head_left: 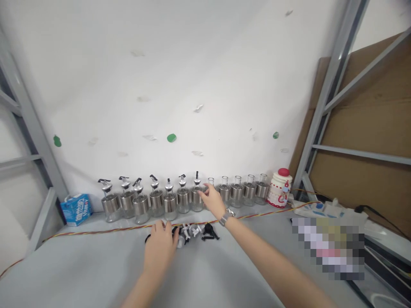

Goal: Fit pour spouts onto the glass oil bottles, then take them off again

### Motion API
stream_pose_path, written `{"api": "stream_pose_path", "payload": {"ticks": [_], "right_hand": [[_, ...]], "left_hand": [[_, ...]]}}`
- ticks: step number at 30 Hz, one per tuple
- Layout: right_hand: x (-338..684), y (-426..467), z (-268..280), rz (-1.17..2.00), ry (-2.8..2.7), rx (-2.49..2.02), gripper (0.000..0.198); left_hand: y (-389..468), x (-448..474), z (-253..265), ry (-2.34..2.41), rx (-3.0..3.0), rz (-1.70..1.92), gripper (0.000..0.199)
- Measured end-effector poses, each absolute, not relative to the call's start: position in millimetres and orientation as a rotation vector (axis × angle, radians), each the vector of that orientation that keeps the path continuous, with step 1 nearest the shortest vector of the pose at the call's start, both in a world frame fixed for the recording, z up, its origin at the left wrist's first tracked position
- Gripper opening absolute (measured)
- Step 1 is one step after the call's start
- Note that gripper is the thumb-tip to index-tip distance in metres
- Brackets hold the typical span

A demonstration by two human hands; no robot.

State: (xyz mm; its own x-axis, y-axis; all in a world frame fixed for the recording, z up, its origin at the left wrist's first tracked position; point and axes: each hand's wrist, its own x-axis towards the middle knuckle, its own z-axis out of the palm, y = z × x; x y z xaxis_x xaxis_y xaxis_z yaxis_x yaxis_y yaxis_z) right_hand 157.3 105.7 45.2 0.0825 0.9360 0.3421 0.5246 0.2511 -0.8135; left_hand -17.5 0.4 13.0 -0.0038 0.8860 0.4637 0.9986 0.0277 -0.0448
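Note:
My left hand [160, 239] rests palm down over a small pile of loose parts on the grey table. Its fingers are apart, and black pieces peek out on both sides, so what lies beneath is partly hidden. Right of it are white and silver spout pieces [192, 231] and black spout parts [210, 231]. My right hand [213, 200], with a watch on the wrist, reaches to the bottle row, thumb and forefinger apart. It is beside a glass bottle with a metal band and pour spout [197, 194], and partly covers an uncapped bottle [211, 180].
Several spouted bottles [156, 199] stand left along the white wall, several open-necked ones [237, 190] right. A blue carton [76, 209] is at far left, a red-lidded white jar [280, 188] at right. A twisted cable [105, 231] crosses the table; power strips [334, 209] lie right.

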Motion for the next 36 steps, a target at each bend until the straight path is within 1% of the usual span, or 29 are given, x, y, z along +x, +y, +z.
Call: {"api": "stream_pose_path", "payload": {"ticks": [2, 4, 8, 11, 14, 16, 18, 21, 23, 25, 27, 30, 33, 36], "right_hand": [[150, 124, 55, 0.49, -1.56, -1.495, 0.045], [143, 138, 61, 0.446, -1.547, -1.569, 0.045], [133, 148, 65, 0.378, -1.533, -1.62, 0.035], [131, 139, 68, 0.308, -1.52, -1.587, 0.028], [136, 113, 74, 0.228, -1.511, -1.515, 0.027], [144, 89, 79, 0.191, -1.479, -1.423, 0.029], [154, 62, 82, 0.229, -1.373, -1.189, 0.03], [167, 23, 77, 0.5, -1.3, -0.987, 0.03], [171, 5, 66, 0.732, -1.267, -0.932, 0.029], [172, -3, 52, 0.912, -1.211, -0.923, 0.028], [172, -3, 39, 1.031, -1.167, -0.944, 0.03], [171, 4, 27, 1.121, -1.092, -1.003, 0.033], [172, 10, 22, 1.109, -1.01, -1.109, 0.037], [177, 14, 19, 0.979, -1.042, -1.211, 0.04]], "left_hand": [[-2, -14, 14, -1.869, -1.937, -0.513, 0.033], [-4, -11, 14, -1.813, -1.955, -0.588, 0.031], [-4, -10, 9, -1.736, -2.015, -0.7, 0.025], [-1, -10, 3, -1.713, -2.058, -0.777, 0.024], [1, -7, -1, -1.675, -2.111, -0.897, 0.026], [0, -4, 0, -1.637, -2.144, -1.014, 0.033], [-5, 0, 3, -1.603, -2.18, -1.152, 0.047], [-19, 8, 8, -1.597, -2.307, -1.309, 0.071], [-27, 15, 9, -1.612, -2.486, -1.344, 0.078], [-31, 19, 8, -1.621, -2.683, -1.335, 0.076], [-30, 18, 6, -1.652, -2.768, -1.262, 0.069], [-22, 11, 8, -1.75, -2.595, -0.976, 0.063], [-20, 6, 10, -1.741, -2.432, -0.718, 0.068], [-25, 8, 14, -1.775, -2.509, -0.706, 0.069]]}}
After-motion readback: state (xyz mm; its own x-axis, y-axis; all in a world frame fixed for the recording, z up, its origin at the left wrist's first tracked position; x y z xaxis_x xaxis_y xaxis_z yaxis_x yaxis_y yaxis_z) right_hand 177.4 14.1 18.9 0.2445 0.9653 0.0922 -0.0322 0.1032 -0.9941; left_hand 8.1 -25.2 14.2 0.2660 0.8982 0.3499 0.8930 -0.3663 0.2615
